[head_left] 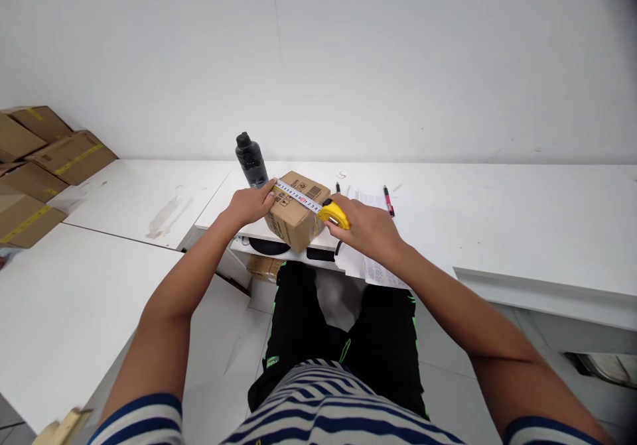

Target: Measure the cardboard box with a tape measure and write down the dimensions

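A small brown cardboard box (293,223) with printed marks sits at the front edge of the white desk. Across its top runs the pulled-out white blade of a tape measure (336,214), whose case is yellow and black. My right hand (368,225) is closed round that case at the box's right side. At the box's left edge, my left hand (251,203) pinches the blade's end with thumb and finger. Just behind the left hand stands a dark bottle (251,160) with a black cap.
Printed papers (383,272) lie partly under my right arm and hang over the desk edge. Beyond them are a red and black pen (388,201) and a second dark pen (338,188). Several taped cartons (74,156) are stacked at far left. Below the desk is another carton (263,267).
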`<act>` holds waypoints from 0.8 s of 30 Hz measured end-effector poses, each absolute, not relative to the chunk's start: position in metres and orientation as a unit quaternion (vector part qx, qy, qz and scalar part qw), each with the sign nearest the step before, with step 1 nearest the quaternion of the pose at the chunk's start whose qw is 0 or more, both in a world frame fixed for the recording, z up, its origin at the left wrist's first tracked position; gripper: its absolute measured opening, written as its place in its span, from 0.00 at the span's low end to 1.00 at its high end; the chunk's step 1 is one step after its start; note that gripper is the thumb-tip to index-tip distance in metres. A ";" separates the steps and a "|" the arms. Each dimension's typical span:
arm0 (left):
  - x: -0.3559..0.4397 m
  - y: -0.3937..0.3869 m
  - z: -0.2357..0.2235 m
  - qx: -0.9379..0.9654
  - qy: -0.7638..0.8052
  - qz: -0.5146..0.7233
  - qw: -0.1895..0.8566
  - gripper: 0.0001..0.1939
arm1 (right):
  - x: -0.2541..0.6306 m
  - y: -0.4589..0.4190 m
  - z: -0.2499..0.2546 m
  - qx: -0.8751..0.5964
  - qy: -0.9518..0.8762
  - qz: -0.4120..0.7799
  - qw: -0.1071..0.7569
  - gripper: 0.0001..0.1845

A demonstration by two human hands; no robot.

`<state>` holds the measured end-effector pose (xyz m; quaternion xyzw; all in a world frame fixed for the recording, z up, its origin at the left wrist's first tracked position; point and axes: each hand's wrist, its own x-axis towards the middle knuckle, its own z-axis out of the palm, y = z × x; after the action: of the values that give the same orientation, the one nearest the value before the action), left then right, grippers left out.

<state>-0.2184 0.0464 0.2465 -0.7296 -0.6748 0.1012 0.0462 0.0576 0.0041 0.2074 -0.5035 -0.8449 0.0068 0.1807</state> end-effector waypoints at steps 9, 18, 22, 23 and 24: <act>-0.220 0.047 0.244 -0.733 -0.671 0.098 0.057 0.33 | 0.053 0.009 0.219 -0.507 -0.839 0.064 0.185 0.30; -0.219 0.046 0.246 -0.732 -0.673 0.098 0.051 0.34 | 0.045 0.018 0.227 -0.511 -0.836 0.075 0.186 0.29; -0.219 0.045 0.245 -0.733 -0.671 0.096 0.053 0.33 | 0.046 0.017 0.222 -0.510 -0.834 0.077 0.197 0.29; -0.218 0.045 0.245 -0.734 -0.671 0.095 0.053 0.33 | 0.046 0.017 0.220 -0.507 -0.834 0.078 0.202 0.29; -0.218 0.045 0.245 -0.734 -0.671 0.095 0.052 0.33 | 0.046 0.017 0.218 -0.505 -0.834 0.078 0.207 0.29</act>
<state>-0.2183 0.0446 0.2447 -0.7339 -0.6705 0.0953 0.0524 0.0460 0.0175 0.2181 -0.5046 -0.8345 0.0784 0.2073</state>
